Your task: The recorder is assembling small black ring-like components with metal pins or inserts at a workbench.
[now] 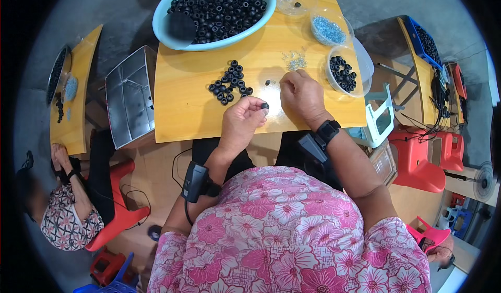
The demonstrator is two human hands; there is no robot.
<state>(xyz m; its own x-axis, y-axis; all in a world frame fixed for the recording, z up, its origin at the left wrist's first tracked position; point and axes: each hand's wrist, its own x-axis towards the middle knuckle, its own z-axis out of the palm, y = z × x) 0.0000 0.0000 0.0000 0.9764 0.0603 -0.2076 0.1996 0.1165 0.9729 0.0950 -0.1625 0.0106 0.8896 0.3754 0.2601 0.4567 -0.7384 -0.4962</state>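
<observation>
Between thumb and forefinger, my left hand pinches a small black ring-shaped piece above the table's near edge. To its right, my right hand is closed with its fingertips bent down, and whatever it may hold is hidden. Another black piece lies on the table between the hands. Beyond my left hand is a loose pile of black ring-shaped pieces. Tiny clear pieces are scattered just past my right hand.
A light-blue basin heaped with black pieces stands at the far side of the yellow table. Clear tubs on the right hold bluish bits and black pieces. An open box stands left; another person sits beyond.
</observation>
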